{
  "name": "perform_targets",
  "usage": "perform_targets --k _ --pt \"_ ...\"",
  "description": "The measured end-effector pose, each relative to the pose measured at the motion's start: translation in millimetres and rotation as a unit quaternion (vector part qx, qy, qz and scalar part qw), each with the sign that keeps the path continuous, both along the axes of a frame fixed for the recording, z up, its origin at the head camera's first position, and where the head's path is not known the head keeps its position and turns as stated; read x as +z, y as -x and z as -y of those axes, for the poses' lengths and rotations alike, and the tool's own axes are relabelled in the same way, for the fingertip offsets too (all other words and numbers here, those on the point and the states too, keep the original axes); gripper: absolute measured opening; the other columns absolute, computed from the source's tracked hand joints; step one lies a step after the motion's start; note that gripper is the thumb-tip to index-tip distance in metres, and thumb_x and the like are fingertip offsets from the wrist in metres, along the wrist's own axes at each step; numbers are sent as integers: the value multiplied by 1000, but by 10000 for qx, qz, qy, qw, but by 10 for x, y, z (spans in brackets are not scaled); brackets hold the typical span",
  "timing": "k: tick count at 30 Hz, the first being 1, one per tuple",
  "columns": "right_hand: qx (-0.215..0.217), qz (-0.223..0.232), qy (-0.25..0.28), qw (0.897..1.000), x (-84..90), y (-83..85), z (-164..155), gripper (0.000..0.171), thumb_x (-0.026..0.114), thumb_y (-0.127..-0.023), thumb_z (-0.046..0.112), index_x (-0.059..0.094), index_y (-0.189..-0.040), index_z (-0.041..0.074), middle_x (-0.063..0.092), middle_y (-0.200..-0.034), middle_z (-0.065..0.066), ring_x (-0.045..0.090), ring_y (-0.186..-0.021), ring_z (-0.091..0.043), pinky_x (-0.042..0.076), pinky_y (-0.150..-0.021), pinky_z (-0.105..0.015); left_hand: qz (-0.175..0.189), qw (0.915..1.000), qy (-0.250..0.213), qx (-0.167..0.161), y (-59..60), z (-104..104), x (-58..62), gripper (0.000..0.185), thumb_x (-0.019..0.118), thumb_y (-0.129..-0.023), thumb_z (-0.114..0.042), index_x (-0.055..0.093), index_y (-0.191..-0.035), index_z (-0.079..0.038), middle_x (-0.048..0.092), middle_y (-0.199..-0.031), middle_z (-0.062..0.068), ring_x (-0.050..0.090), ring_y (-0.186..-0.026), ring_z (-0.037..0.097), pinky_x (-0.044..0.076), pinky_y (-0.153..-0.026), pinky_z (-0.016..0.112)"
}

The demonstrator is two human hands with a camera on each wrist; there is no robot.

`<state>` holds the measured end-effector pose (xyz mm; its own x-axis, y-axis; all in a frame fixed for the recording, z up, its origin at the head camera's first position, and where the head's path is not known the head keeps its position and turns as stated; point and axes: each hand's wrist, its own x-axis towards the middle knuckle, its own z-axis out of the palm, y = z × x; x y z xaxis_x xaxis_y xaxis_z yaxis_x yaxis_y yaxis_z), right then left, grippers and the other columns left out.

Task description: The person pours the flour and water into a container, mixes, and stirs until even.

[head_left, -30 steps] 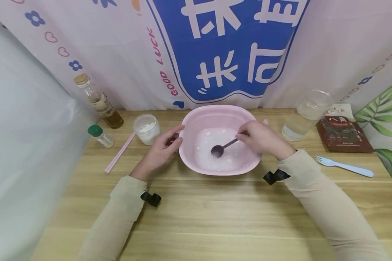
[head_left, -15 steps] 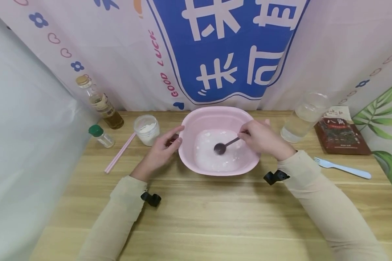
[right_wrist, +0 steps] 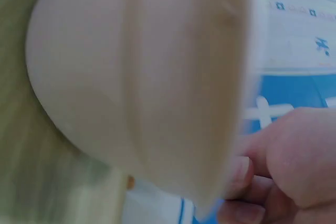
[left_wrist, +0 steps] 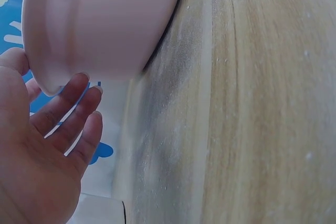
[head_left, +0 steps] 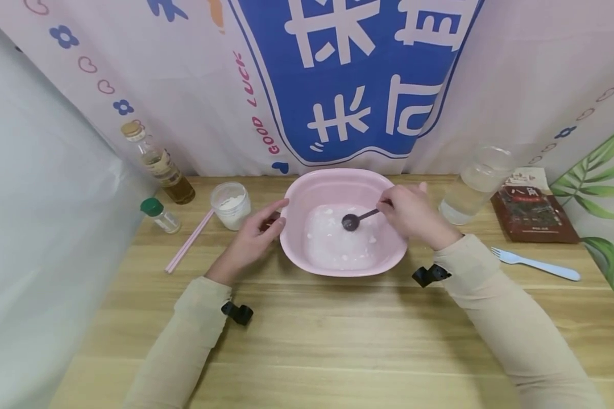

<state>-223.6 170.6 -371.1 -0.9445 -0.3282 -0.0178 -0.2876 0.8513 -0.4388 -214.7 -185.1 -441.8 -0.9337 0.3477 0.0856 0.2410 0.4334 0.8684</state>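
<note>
A pink plastic basin [head_left: 344,272] stands on the table with a whitish, lumpy liquid [head_left: 332,241] in it. My left hand [head_left: 253,241] rests its fingertips and thumb at the basin's left rim, the fingers spread and gently bent. In the left wrist view, fingers [left_wrist: 71,103] lie at the outer wall below the rim. Over the basin's right side, my right hand [head_left: 414,216] pinches the handle of a small dark measuring spoon [head_left: 350,222], whose round bowl is at the liquid. The right wrist view shows the curled fingers behind the rim; the spoon is hidden there.
Left of the basin stand an open jar of white powder [head_left: 231,207], pink chopsticks [head_left: 189,241], a green-capped shaker [head_left: 160,215] and a corked bottle [head_left: 164,170]. To the right are a water pitcher [head_left: 471,190], a red-brown packet [head_left: 534,216] and a blue fork [head_left: 537,265]. A printed curtain [head_left: 184,85] hangs behind.
The spoon's bowl has moved toward the back and slightly right through the liquid, with the right hand shifting only a little. The left hand stays at the rim. The head view has shifted slightly.
</note>
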Motion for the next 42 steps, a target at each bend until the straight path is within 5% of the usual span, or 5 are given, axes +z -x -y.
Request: perform_targets --k 8,21,29,38,42 --pt "576 530 77 9969 23 1 0 18 68 -105 14 82 -99 3 79 -89 -9 66 -83 -24 33 -100 -53 -126 9999 -102 9 3 29 -38 51 57 -112 -20 50 -162 -13 72 -121 20 65 -101 25 57 -83 24" --pt "-125 -315 14 9994 -45 20 61 16 70 -104 13 81 -104 1 81 -98 -14 68 -88 -33 29 -96 -52 -141 9997 -210 -1 6 23 -21 49 58 -111 -15 52 -160 -10 72 -119 22 64 -99 24 56 -84 22" --pt "-219 -110 212 9995 -65 52 74 19 70 -106 18 80 -103 2 73 -75 -6 66 -80 -28 30 -103 -55 -220 9994 -256 -53 22 13 -27 49 57 -111 -13 52 -159 -7 73 -118 25 65 -97 23 56 -83 22" --pt "555 597 389 9959 -158 88 288 23 61 -111 16 79 -109 3 68 -70 -1 62 -72 -19 36 -111 -53 -266 9993 -216 -158 37 -17 -20 50 57 -111 -12 51 -160 -5 74 -118 24 66 -97 22 56 -83 22" --pt "939 610 274 9933 -138 48 324 24 61 -110 16 81 -109 3 65 -67 2 60 -68 -15 48 -94 -42 -263 9993 -232 -162 49 -22 -33 49 57 -111 -11 51 -160 -5 74 -117 25 66 -95 22 56 -82 22"
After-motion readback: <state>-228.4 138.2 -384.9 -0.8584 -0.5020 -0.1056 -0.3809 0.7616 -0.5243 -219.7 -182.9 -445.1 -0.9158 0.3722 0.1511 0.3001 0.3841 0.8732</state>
